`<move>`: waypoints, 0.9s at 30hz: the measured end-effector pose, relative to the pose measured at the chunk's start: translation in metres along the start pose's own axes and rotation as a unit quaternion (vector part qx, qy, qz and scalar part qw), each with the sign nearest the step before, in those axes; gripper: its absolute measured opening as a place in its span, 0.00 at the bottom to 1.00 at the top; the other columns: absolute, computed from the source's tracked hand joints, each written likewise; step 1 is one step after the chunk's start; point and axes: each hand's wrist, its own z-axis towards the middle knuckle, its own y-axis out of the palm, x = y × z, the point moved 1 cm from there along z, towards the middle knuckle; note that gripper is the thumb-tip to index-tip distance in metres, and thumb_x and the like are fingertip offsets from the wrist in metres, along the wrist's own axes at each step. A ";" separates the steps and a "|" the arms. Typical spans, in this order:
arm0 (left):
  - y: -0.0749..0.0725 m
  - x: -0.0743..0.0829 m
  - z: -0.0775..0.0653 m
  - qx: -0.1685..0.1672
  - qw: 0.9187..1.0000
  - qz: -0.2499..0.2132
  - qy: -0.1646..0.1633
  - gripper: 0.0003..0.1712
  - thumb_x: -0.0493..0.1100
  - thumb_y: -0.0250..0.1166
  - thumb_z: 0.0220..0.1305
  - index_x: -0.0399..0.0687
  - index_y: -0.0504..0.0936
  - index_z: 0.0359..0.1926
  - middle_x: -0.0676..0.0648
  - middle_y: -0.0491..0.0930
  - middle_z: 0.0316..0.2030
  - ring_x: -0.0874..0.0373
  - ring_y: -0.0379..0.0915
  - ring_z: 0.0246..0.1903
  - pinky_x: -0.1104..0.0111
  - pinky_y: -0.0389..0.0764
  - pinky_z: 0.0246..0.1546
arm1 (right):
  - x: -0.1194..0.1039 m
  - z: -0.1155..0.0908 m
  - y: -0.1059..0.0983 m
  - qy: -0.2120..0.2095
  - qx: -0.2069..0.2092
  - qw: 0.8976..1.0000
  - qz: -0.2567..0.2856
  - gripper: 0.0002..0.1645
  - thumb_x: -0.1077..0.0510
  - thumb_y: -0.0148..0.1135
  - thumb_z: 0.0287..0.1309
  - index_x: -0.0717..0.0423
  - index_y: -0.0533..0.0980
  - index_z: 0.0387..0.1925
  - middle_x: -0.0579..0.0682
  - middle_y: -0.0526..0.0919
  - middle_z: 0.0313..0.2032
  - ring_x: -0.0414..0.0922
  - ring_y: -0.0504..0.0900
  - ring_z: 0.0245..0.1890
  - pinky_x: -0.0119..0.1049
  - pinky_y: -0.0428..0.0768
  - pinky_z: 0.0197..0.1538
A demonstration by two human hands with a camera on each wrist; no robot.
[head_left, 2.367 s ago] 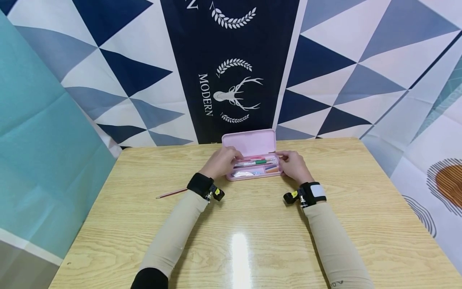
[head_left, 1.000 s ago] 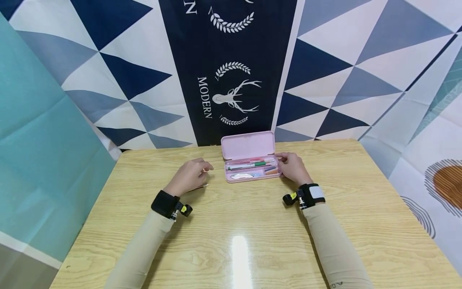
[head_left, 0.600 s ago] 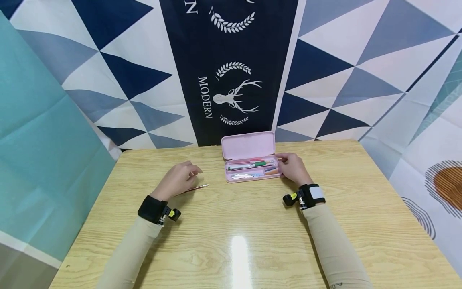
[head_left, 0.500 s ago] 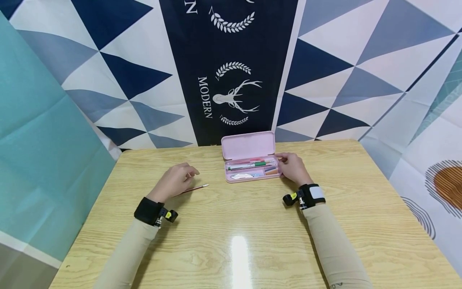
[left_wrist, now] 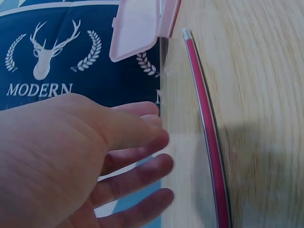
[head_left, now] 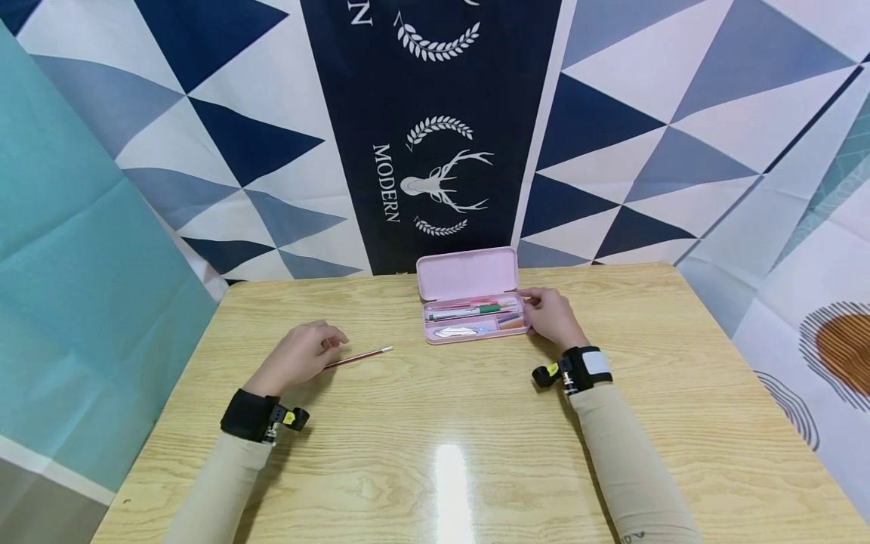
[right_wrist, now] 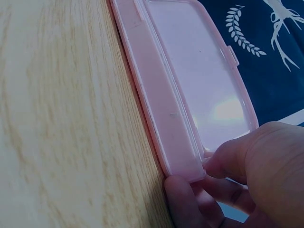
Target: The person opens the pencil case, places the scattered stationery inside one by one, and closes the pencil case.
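Note:
A red pencil (head_left: 360,357) with a white end lies slantwise on the wooden table. My left hand (head_left: 295,353) hovers over its near end, fingers loosely bent; in the left wrist view a gap separates the fingertips from the pencil. Farther back sits a pink pencil case (head_left: 467,273) with its lid raised. Thumb and fingers of my right hand (head_left: 553,317) grip the case's right end, as the right wrist view also shows. Inside the case lie a green-and-white pen (head_left: 469,312), several thin pencils or pens, a pale blue-and-white item (head_left: 458,331) and a small orange-brown block (head_left: 510,323).
The wooden table (head_left: 598,453) carries the case near its back edge. Behind it hangs a patterned cloth (head_left: 435,91) with a deer print, close to the raised lid. A teal cloth (head_left: 88,249) borders the left side.
My left hand has withdrawn from the pencil case leftward and toward me, along the pencil, uncovering more of its white-ended part. The right hand stays on the case.

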 end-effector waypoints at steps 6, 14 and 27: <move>-0.005 -0.011 -0.011 -0.004 1.000 -0.007 0.000 0.10 0.36 0.68 0.63 0.46 0.87 0.45 0.48 0.85 0.35 0.55 0.81 0.35 0.60 0.82 0.35 | -0.002 -0.001 -0.001 0.005 -0.003 1.000 0.003 0.25 0.62 0.50 0.69 0.56 0.74 0.65 0.61 0.81 0.39 0.42 0.81 0.20 0.31 0.80 0.23; -0.006 -0.012 -0.013 -0.043 0.998 -0.035 -0.001 0.12 0.39 0.70 0.60 0.47 0.86 0.46 0.48 0.84 0.39 0.54 0.80 0.38 0.58 0.82 0.41 | -0.001 -0.001 -0.001 0.007 -0.002 1.000 0.000 0.25 0.62 0.50 0.69 0.55 0.74 0.65 0.61 0.80 0.36 0.42 0.81 0.20 0.31 0.80 0.23; 0.005 -0.016 -0.015 -0.091 0.995 -0.052 0.005 0.16 0.32 0.72 0.55 0.47 0.85 0.45 0.48 0.81 0.35 0.55 0.77 0.35 0.59 0.80 0.38 | -0.001 -0.001 -0.001 -0.005 0.001 1.000 -0.001 0.25 0.62 0.50 0.68 0.57 0.75 0.65 0.62 0.82 0.43 0.42 0.81 0.21 0.30 0.81 0.23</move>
